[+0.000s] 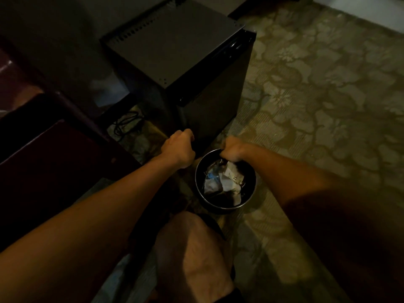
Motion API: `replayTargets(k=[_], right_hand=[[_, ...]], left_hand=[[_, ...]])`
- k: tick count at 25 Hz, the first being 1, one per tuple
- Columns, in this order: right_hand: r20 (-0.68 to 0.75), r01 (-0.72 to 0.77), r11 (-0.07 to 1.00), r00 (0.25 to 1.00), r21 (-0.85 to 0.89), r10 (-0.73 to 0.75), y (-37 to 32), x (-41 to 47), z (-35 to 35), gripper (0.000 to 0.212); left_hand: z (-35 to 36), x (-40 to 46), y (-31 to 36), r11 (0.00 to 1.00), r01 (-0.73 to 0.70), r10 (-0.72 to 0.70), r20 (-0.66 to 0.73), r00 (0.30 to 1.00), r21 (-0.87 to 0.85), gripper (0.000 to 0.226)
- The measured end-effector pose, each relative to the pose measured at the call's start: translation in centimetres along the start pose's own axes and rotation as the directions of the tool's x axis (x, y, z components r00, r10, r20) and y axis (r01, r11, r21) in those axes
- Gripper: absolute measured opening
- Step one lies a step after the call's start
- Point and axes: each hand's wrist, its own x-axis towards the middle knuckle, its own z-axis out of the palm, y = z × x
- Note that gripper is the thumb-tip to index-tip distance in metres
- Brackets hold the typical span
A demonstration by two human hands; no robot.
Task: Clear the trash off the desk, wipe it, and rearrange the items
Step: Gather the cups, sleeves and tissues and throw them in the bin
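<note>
A small round dark trash bin [251, 194] stands on the carpet below me, holding crumpled white and blue paper and wrappers [220, 182]. My right hand [235, 149] is at the bin's far rim, fingers curled over the edge and gripping it; it is blurred. My left hand [180, 147] hovers just left of the bin, beside the black cabinet, its fingers curled into a fist with nothing seen in it.
A black mini fridge or cabinet [175, 47] stands right behind the bin. The dark wooden desk edge [43, 162] fills the left side, with a black cable [126, 124] on the floor. My bare knee [192, 254] is below. Patterned carpet [317, 95] spreads to the right.
</note>
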Motion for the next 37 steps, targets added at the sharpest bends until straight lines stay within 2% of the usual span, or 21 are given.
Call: replayTargets(k=[6,8,12,19,23,30,37], right_hand=[[-0.126,0.169,0.973,0.974,-0.160,-0.190,-1.3,-7.4,-8.0,0.047],[-0.142,0.170,0.942,0.966,-0.290,-0.218,-2.3,-10.2,-10.1,0.056],[-0.238,0.147,0.886,0.932,-0.439,-0.273,-4.7,-15.1,-13.4,0.072],[-0.327,0.159,0.785,0.846,-0.599,-0.421,-10.5,-21.2,-17.0,0.082],[-0.356,0.205,0.736,0.771,-0.646,-0.528,-14.9,-23.6,-17.4,0.084],[-0.271,0.330,0.625,0.690,-0.707,-0.671,-22.9,-26.5,-15.7,0.085],[-0.195,0.389,0.545,0.653,-0.743,-0.731,-31.1,-27.7,-12.5,0.087]], left_hand=[[-5.0,-3.4,3.3,0.987,-0.095,0.101,-0.042,0.994,0.133,0.041],[-7.2,-5.1,4.4,0.972,-0.132,0.143,-0.045,0.989,0.197,0.046],[-11.4,-8.7,5.9,0.940,-0.155,0.186,-0.075,0.980,0.303,0.057],[-18.5,-14.6,5.3,0.891,-0.075,0.196,-0.230,0.953,0.448,0.074],[-22.0,-17.7,2.2,0.898,-0.018,0.167,-0.303,0.938,0.439,0.080],[-25.1,-22.1,-4.2,0.930,0.107,0.044,-0.395,0.918,0.352,0.081],[-27.2,-26.6,-11.7,0.937,0.249,-0.115,-0.457,0.882,0.245,0.082]])
